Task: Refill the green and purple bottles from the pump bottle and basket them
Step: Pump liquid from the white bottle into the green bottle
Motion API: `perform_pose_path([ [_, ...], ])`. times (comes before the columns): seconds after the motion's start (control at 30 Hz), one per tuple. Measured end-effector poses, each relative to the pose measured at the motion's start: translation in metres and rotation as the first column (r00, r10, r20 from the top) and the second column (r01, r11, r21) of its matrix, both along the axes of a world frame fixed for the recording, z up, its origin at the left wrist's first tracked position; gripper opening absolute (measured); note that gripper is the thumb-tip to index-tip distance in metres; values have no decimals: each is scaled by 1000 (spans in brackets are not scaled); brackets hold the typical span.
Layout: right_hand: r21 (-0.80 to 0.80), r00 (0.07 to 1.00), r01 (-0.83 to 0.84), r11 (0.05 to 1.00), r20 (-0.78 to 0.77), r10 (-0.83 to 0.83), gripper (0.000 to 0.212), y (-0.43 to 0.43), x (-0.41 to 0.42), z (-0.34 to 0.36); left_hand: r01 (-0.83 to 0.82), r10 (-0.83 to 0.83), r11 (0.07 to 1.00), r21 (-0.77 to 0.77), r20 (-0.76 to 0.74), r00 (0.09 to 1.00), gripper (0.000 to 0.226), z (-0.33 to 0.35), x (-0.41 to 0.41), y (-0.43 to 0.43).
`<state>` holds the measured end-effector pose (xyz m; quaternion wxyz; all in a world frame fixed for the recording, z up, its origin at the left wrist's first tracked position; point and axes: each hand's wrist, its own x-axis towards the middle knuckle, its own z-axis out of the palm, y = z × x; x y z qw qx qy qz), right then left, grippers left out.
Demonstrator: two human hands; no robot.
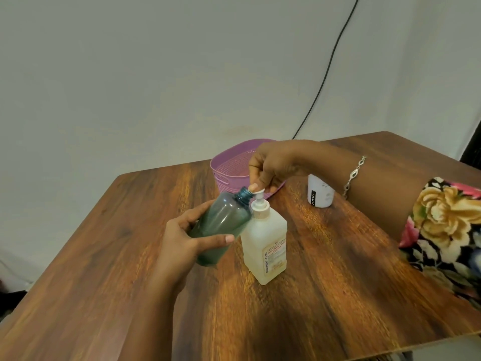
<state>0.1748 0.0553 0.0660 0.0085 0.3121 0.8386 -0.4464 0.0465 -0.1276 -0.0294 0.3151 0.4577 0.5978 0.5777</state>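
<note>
My left hand (182, 241) grips the green bottle (222, 225), tilted with its uncapped neck right against the spout of the pump bottle (265, 243). The pump bottle is pale and squarish, with a white pump head, and stands mid-table. My right hand (270, 168) rests on top of the pump head, thumb and fingers closed around it. Behind them sits the purple basket (223, 168), partly hidden by my right hand. The purple bottle is not visible.
A white container (318, 194) with a black label strip stands to the right behind my right forearm. The wooden table (338, 295) ends close at the bottom right. A black cable (330, 63) hangs down the wall behind.
</note>
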Motion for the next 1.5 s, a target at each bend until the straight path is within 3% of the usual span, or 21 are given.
perform_pose_path([
  [0.13,-94,998,23,995,-51,-28,17,3,5,-16,-10,10,1000,-27,2,1000,81,-10,2,-1],
  [0.33,-73,994,16,997,-105,-23,15,-1,6,-1,-23,24,1000,13,-22,999,88,-1,2,0],
  [0.9,43,998,13,999,-60,-11,14,-7,4,6,3,-3,1000,23,-20,1000,85,0,-2,1],
  [1.1,-13,1000,8,1000,-7,-9,16,-4,4,-11,28,-28,1000,-10,-28,999,82,-10,0,-4],
  [1.27,12,992,53,999,-113,-51,14,-10,5,-5,-13,13,999,30,-1,1000,86,-3,2,0],
  [1.37,42,995,34,999,-100,-30,14,-13,8,4,-9,10,999,42,-12,1000,87,3,0,1],
  [1.5,-6,987,71,997,-143,-71,16,-13,12,-13,15,-15,1000,16,-6,1000,87,-5,-1,-1],
])
